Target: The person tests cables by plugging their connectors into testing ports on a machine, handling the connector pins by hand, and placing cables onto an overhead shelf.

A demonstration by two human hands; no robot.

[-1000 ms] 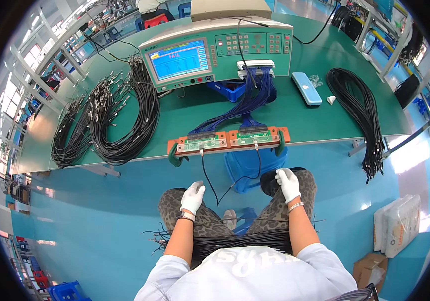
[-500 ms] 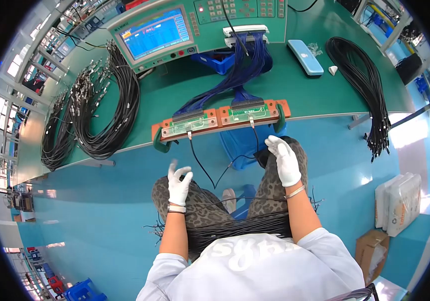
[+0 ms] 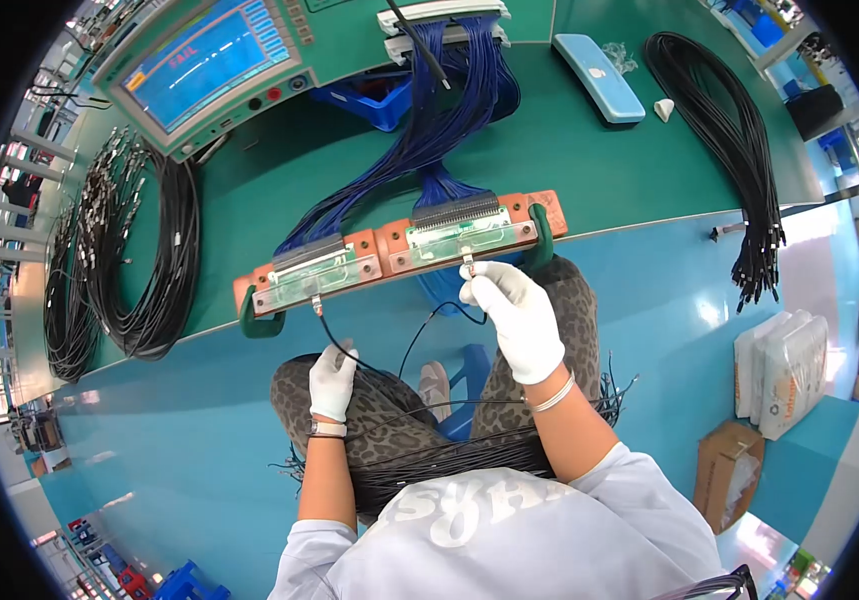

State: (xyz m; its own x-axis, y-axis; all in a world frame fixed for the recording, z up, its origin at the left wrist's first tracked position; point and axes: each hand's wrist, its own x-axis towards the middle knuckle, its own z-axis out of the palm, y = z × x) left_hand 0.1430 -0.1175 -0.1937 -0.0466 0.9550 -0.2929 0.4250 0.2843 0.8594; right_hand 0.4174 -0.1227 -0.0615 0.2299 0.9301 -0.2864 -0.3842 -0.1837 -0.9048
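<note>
A black cable [image 3: 408,352] hangs in a loop below the test fixture [image 3: 386,250], its two plugs seated in the fixture's front edge. My right hand [image 3: 515,318], in a white glove, pinches the cable's right plug [image 3: 468,262] between thumb and fingers. My left hand [image 3: 332,384], also gloved, is closed at the cable below the left plug [image 3: 316,303]; the fingertips partly hide the contact. Blue wires [image 3: 459,95] run from the fixture up to a green tester [image 3: 349,35], whose screen [image 3: 199,65] reads FAIL.
Bundles of black cables [image 3: 174,270] lie at the left, and another bundle [image 3: 724,130] hangs over the table's right edge. A light blue case [image 3: 599,80] is at the back. More cables [image 3: 449,462] lie across my lap. A carton [image 3: 725,470] stands on the floor.
Both hands have moved from apart in the air to the cable: the right onto its plug, the left onto the cable. The tester's screen now reads FAIL. The view has shifted.
</note>
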